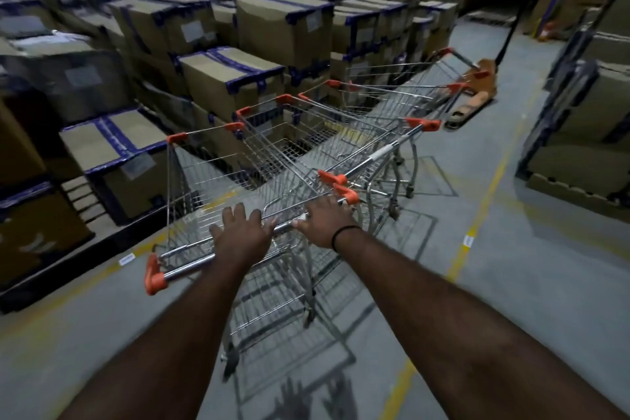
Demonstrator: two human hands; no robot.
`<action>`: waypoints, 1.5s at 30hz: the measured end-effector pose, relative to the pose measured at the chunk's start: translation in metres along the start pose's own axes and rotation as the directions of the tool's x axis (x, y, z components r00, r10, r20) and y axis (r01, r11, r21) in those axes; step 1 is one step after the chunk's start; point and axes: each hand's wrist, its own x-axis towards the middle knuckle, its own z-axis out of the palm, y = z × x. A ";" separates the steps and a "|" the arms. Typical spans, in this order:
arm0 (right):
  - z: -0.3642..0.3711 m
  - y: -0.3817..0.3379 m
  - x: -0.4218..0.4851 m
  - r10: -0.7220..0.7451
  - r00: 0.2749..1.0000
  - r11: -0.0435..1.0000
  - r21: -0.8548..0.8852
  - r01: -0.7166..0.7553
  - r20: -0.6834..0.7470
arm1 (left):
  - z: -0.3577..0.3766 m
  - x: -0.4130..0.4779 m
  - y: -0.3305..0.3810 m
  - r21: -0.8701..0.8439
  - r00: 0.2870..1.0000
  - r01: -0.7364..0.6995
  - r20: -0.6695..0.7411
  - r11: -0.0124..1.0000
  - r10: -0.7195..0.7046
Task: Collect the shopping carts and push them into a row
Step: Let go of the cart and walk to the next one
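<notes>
Left hand lies spread on the nearest shopping cart's handle bar; right hand seems curled round it, though blurred. Stiff wire frame, likely rolls lightly; push at bar.

My one camera rides on the head just behind the nearest cart, close above its handle, facing forward and down toward the other carts beyond it.
</notes>
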 end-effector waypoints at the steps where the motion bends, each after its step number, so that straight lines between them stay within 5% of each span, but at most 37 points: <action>1: -0.007 0.005 -0.004 0.007 1.000 1.000 -0.003 -0.007 -0.013 | -0.004 0.000 0.009 0.000 0.999 -0.027 -0.030 1.000 0.027; 7: -0.029 0.040 -0.028 0.049 0.997 0.998 0.039 -0.047 -0.056 | -0.020 -0.005 0.070 0.009 0.982 -0.187 -0.033 0.982 0.187; 13: -0.057 0.101 -0.071 0.140 0.982 0.942 0.322 -0.092 -0.130 | -0.026 -0.016 0.143 -0.086 0.944 -0.327 -0.088 0.941 0.319; 23: -0.092 0.278 -0.205 0.487 0.809 0.676 0.728 -0.111 -0.329 | -0.003 -0.085 0.375 -0.516 0.771 -0.603 -0.184 0.608 0.610; 32: -0.082 0.453 -0.397 0.867 0.371 0.419 0.890 -0.182 -0.332 | 0.061 -0.201 0.598 -0.683 0.488 -0.665 -0.092 0.302 0.868; 45: -0.065 0.568 -0.593 0.953 -0.207 0.175 0.958 -0.227 -0.223 | 0.136 -0.348 0.816 -0.810 -0.006 -0.585 0.065 0.049 0.998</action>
